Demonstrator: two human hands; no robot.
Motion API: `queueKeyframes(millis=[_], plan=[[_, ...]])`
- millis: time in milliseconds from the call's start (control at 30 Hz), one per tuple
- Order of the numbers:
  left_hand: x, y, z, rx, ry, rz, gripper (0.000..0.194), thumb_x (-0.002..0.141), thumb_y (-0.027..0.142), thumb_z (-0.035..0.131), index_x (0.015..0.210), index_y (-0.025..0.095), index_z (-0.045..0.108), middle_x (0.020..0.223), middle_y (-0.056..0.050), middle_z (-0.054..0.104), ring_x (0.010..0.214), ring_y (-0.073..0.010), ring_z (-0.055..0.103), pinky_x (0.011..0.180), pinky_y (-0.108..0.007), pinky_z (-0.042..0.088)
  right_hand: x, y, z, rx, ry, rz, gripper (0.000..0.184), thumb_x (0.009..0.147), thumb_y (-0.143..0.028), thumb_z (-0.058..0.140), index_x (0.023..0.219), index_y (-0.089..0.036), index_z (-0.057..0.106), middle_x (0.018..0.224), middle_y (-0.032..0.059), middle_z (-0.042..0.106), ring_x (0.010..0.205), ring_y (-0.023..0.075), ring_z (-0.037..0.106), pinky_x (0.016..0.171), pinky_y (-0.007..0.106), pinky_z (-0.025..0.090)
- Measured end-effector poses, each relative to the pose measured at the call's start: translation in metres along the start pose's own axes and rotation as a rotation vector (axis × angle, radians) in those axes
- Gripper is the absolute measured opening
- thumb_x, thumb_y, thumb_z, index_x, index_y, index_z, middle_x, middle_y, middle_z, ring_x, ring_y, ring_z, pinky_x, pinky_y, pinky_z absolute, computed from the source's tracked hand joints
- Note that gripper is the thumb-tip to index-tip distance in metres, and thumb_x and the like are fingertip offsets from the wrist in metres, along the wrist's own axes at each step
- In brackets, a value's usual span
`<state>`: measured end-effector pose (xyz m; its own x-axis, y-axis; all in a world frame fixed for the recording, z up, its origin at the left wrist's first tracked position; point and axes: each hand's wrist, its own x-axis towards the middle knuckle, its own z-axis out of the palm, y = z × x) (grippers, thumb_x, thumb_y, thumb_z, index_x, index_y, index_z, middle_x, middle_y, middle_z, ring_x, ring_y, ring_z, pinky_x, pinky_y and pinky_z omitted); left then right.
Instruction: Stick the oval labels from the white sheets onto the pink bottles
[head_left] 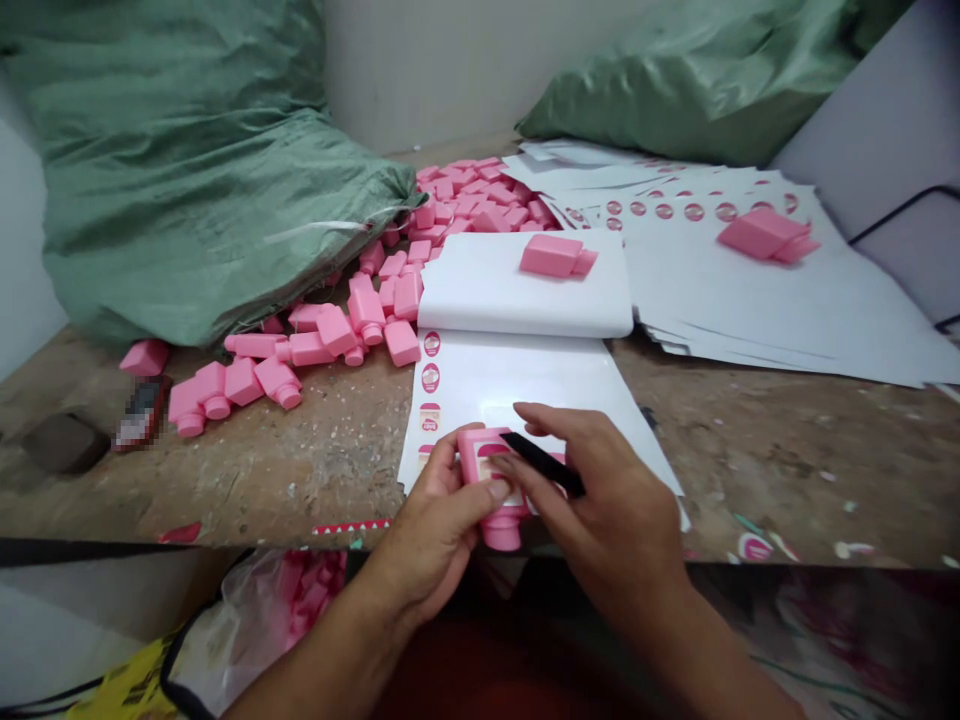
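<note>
My left hand point(435, 520) grips a small pink plastic bottle point(487, 478) at the table's front edge, thumb pressed on a label on its face. My right hand point(600, 500) rests against the same bottle, fingers on its label, and holds a thin black tool point(544, 462) between them. Under the bottle lies a white sticker sheet point(480, 385) with round labels down its left edge. The bottle's cap end points toward me.
A heap of pink bottles point(352, 320) spills from a green sack point(187, 180) at left. Single pink bottles sit on folded-over sheets point(555, 256) and on stacked sticker sheets point(765, 236) at right. Another green sack point(697, 90) lies behind. A bag of bottles point(292, 600) hangs below the table.
</note>
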<state>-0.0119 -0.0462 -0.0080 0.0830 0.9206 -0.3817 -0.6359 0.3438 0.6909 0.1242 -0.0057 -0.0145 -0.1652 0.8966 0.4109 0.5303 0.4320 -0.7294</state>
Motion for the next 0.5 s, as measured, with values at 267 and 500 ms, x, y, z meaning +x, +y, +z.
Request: queueKeyframes(millis=[267,500], plan=[[-0.011,0.006,-0.003,0.088,0.023,-0.121,0.068,0.065,0.005,0.075,0.124,0.026,0.047,0.111,-0.005,0.063,0.099,-0.0180,0.062,0.084,-0.031,0.049,0.009,-0.002,-0.006,0.512,-0.226,0.387,0.025,0.076,-0.037,0.071,0.096,-0.023,0.068,0.084,0.0000,0.069,0.076,0.0183,0.063,0.066,0.028,0.051],[-0.040,0.028,-0.041,0.403,-0.033,-0.237,0.085,0.065,0.013,0.075,0.139,0.031,0.038,0.117,-0.009,0.065,0.099,-0.0233,0.065,0.071,-0.028,0.049,0.008,-0.003,0.005,0.442,-0.362,0.349,0.024,0.081,-0.045,0.065,0.075,-0.021,0.065,0.066,-0.0013,0.062,0.061,0.0163,0.057,0.055,0.026,0.047]])
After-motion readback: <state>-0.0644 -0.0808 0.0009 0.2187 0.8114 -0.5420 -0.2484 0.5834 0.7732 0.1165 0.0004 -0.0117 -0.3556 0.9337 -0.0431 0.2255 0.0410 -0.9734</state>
